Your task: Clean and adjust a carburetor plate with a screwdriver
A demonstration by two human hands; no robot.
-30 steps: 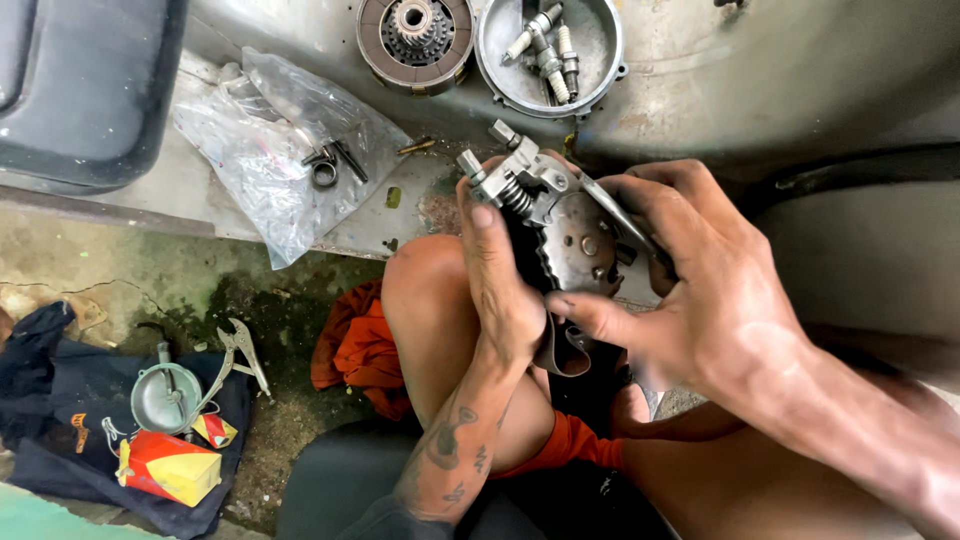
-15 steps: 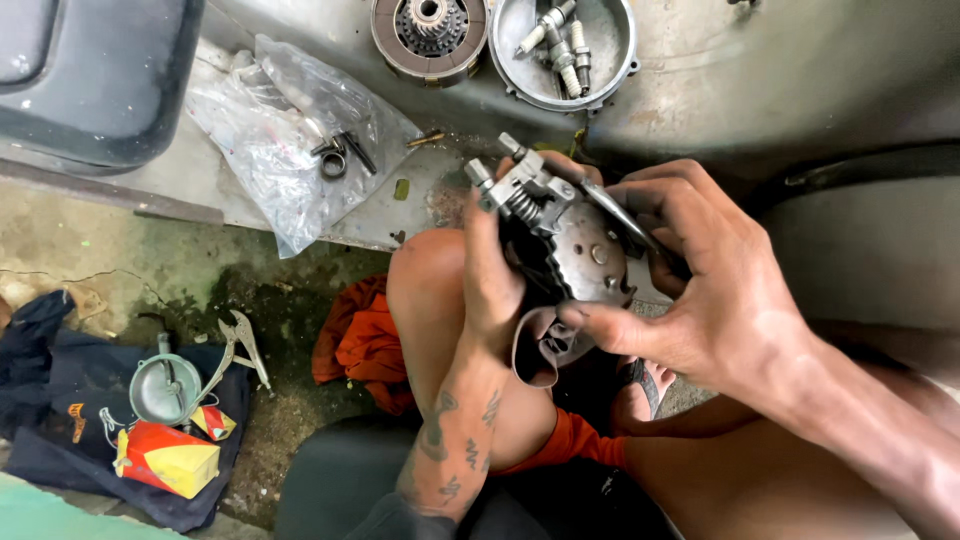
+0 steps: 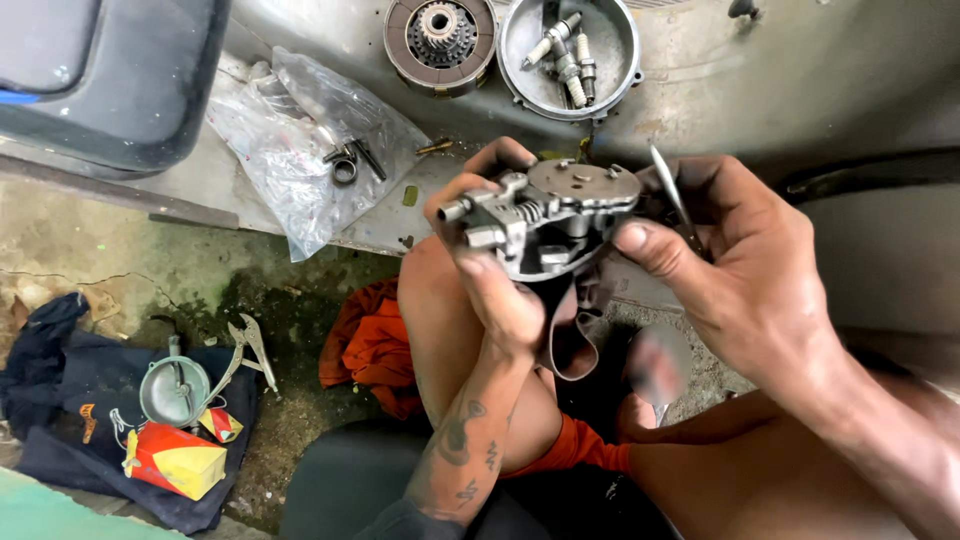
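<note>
We hold a grey metal carburettor body (image 3: 545,220) in front of us, raised above the bent knee and clear of the ground. Our left hand (image 3: 495,280) comes up from below with the tattooed forearm near vertical; its palm cups the underside of the part, the thumb presses the near face and the fingers curl over the far side, closed around the casting. Our right hand (image 3: 745,270) enters from the right with the wrist slightly bent; its thumb bears on the right edge of the round flange, while the remaining fingers are folded around a thin metal tool (image 3: 672,195), whose tip stands up just beside the flange.

Beyond the part, on the grey metal floor panel (image 3: 800,80), lie a clutch plate assembly (image 3: 440,40) and a round metal cover (image 3: 570,55) holding spark plugs. A clear plastic bag (image 3: 300,140) with small fittings lies to the left. Lower left, on a dark cloth (image 3: 60,400), rest a metal bowl (image 3: 172,392), pliers (image 3: 245,350) and a red-and-yellow packet (image 3: 175,460).
</note>
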